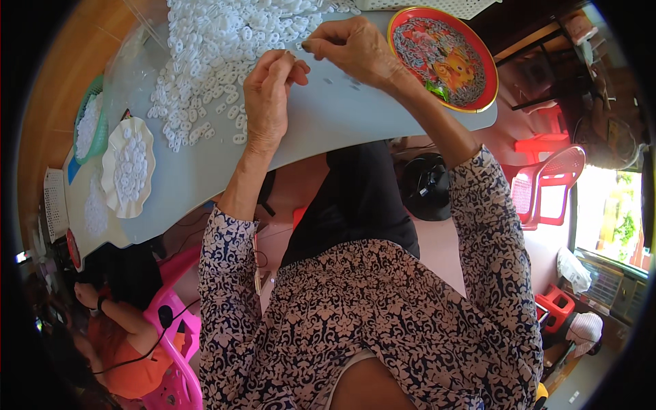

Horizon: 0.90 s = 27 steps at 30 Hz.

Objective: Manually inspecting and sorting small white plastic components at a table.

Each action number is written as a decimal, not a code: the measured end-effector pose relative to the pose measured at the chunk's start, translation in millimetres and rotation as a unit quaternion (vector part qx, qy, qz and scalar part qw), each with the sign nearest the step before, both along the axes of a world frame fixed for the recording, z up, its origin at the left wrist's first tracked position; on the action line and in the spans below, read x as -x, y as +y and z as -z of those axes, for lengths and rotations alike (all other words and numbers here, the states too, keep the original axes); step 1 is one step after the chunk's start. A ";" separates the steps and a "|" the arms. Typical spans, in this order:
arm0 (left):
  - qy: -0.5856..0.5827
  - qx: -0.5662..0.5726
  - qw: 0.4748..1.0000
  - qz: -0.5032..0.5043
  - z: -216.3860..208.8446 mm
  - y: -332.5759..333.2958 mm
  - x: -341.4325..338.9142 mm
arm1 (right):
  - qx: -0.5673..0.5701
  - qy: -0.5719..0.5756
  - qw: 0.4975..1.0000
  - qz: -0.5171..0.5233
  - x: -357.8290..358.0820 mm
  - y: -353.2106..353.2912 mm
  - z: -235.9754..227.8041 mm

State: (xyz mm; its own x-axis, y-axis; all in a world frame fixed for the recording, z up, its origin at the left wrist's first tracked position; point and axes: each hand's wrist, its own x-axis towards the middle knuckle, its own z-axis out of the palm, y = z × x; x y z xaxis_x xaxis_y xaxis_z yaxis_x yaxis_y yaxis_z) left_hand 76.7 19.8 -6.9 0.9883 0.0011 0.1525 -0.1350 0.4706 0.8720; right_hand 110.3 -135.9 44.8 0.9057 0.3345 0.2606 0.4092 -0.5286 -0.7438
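Both my hands are raised over the near part of the grey table [328,113]. My left hand [268,99] is closed, its fingers curled and thumb pressed in; whatever it grips is hidden. To its right, my right hand [359,53] pinches thumb and forefinger together, with anything between them too small to name. The fingertips of the two hands are close but apart. Behind and left of them spreads a large heap of small white oval plastic pieces with holes [219,41]. Right of my right hand stands a red round tray [404,24] with many small grey metal parts [437,41].
A cream scalloped dish [109,174] and a green basket [102,143], both with white pieces, stand at the left. A white perforated basket [437,5] is at the back. Another person [140,355] sits at lower left on a pink chair [179,376]. Red chairs [550,184] stand at right.
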 end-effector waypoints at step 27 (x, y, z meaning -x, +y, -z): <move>0.021 -0.048 0.999 0.012 1.0 -1.4 0.1 | 0.299 -0.117 0.946 -0.047 22.3 -8.8 24.8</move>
